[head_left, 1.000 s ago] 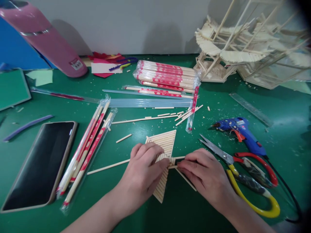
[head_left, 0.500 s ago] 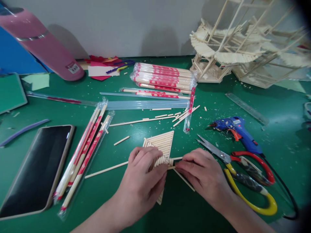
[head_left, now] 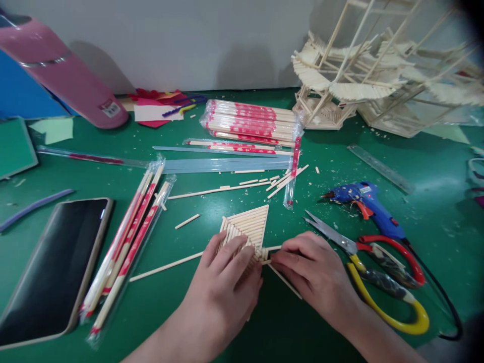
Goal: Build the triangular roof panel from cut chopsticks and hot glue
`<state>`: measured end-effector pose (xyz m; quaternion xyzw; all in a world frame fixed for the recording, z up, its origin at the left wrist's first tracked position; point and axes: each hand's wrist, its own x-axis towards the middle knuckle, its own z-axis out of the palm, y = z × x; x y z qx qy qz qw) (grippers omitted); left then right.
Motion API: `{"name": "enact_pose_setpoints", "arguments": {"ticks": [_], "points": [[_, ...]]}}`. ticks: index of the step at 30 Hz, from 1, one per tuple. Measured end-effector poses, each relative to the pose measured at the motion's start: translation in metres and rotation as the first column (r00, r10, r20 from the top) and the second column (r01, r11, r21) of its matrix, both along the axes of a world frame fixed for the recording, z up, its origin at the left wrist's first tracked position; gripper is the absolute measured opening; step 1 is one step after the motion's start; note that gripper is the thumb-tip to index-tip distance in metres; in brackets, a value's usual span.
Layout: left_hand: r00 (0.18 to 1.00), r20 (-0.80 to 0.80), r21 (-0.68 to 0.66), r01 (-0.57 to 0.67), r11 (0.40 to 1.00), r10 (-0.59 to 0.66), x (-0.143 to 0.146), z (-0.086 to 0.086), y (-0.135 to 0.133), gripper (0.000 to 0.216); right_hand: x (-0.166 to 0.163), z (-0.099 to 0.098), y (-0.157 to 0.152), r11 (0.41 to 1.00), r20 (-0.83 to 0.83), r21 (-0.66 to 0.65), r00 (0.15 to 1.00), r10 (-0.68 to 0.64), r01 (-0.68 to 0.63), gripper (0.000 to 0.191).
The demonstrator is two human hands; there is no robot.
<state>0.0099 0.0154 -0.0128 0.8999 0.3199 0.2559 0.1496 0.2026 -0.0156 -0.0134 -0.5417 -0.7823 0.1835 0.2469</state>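
My left hand (head_left: 223,287) lies over a wooden-stick piece (head_left: 247,222), its fingers bent across the rows of short sticks and its thumb near the right side. Much of the piece is hidden under that hand. At its right edge, my right hand (head_left: 310,267) pinches a short wooden stick (head_left: 266,261) between thumb and fingers. More thin sticks poke out there, one above the fingertips and one slanting down below them. A long wooden stick (head_left: 166,266) runs out from beneath my left hand toward the left.
To the right lie scissors (head_left: 336,236), a blue glue gun (head_left: 378,209) and a clear ruler (head_left: 380,169). A phone (head_left: 53,267) and wrapped chopsticks (head_left: 128,252) are at left. Behind are chopstick packs (head_left: 251,120), glue sticks (head_left: 227,165), a pink bottle (head_left: 64,70) and a stick model (head_left: 363,85).
The fingers of my left hand have spread and flattened over the stick piece, uncovering more of its upper rows. My right hand keeps its pinch. The whole view has shifted slightly.
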Motion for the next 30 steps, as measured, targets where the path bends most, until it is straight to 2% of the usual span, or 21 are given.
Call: {"name": "enact_pose_setpoints", "arguments": {"ticks": [12,15,18,23,27,30], "points": [[1.000,-0.002,0.012,0.015,1.000,-0.015,-0.002,0.000,-0.001,0.014,-0.005,-0.001,-0.004,0.997,0.003,-0.005,0.997,-0.080,0.080,0.014],[1.000,0.004,-0.024,0.025,0.999,-0.025,-0.004,0.001,0.001,0.015,-0.007,0.000,-0.004,0.996,0.020,-0.004,0.995,-0.093,0.093,0.014],[0.997,0.057,-0.064,0.050,0.997,-0.046,-0.008,0.001,0.002,0.017,-0.008,0.001,-0.003,0.996,0.032,0.003,0.996,-0.084,0.084,0.013],[0.983,0.184,-0.076,0.021,0.997,-0.007,-0.012,-0.002,0.005,0.024,-0.005,0.008,-0.002,0.999,0.048,-0.023,0.998,-0.042,0.043,0.012],[0.985,0.171,-0.080,0.024,0.996,-0.010,-0.010,0.005,0.004,0.023,-0.003,0.016,-0.007,0.999,0.032,-0.037,0.999,-0.024,0.026,0.011],[0.992,0.118,-0.035,0.050,0.998,-0.046,-0.005,0.011,-0.003,0.017,-0.007,0.021,-0.014,0.998,-0.013,-0.061,1.000,-0.021,0.020,0.012]]}}
